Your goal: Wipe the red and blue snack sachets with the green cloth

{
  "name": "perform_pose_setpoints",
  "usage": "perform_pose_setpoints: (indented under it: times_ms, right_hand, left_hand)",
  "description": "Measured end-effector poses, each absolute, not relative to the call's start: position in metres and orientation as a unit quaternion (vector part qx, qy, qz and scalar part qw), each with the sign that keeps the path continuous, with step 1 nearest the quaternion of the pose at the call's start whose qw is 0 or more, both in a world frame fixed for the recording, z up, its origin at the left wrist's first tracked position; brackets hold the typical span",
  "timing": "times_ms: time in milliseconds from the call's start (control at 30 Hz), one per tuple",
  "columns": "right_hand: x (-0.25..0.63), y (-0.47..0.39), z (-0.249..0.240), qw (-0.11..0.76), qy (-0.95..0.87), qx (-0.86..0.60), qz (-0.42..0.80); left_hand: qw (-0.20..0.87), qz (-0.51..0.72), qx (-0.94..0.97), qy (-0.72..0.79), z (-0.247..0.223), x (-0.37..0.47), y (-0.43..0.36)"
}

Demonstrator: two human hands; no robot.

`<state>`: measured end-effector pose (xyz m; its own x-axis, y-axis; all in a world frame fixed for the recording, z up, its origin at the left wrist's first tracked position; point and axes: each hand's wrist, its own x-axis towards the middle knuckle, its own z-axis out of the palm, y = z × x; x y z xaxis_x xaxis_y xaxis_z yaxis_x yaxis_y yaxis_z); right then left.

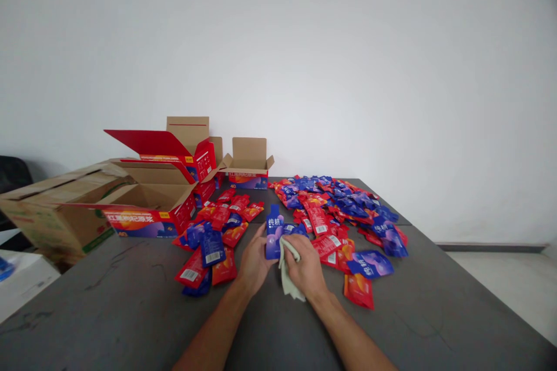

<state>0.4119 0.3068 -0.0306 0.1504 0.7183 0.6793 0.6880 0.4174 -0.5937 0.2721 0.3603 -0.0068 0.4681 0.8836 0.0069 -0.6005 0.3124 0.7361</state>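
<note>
Upright between my hands is a blue-purple pouch (273, 236) with white lettering and a narrow top. My left hand (253, 259) grips it by its left edge and bottom. In my right hand (304, 264) a pale green cloth (289, 284) is bunched, its upper fold touching the pouch's lower right side. To the left lies a smaller group of red and blue pouches (212, 247). A larger heap of such pouches (348, 204) spreads over the right and far part of the table, some just beyond my right hand.
Open red cartons (141, 223) stand on the left of the dark table (130, 301), with another open carton (248, 178) at the back. A big brown cardboard box (82, 220) and a white box (26, 284) are at far left. A wall rises behind.
</note>
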Motion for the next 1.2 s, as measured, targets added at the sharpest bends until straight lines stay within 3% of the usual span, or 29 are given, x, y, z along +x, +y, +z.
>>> perform_pose_setpoints:
  times_ms: [267,500,767,1033,1200]
  right_hand:
    - [0.401,0.299,-0.025,0.472,-0.698,-0.538,0.011]
    - [0.416,0.307,-0.028,0.529,-0.602,-0.596,-0.044]
    - [0.398,0.306,-0.035,0.495,-0.657,-0.568,-0.003]
    - [0.43,0.314,-0.029,0.558,-0.556,-0.615,-0.036]
    - [0.422,0.313,-0.033,0.521,-0.612,-0.595,0.018]
  left_hand:
    - [0.761,0.487,0.362,0.229,-0.027,0.276,0.365]
    - [0.782,0.438,0.376,0.236,-0.032,0.279,0.362]
    - [0.778,0.44,0.388,0.225,-0.032,0.275,0.366]
    - [0.773,0.408,0.424,0.236,-0.036,0.28,0.363]
    - [0.711,0.431,0.496,0.253,-0.037,0.277,0.366]
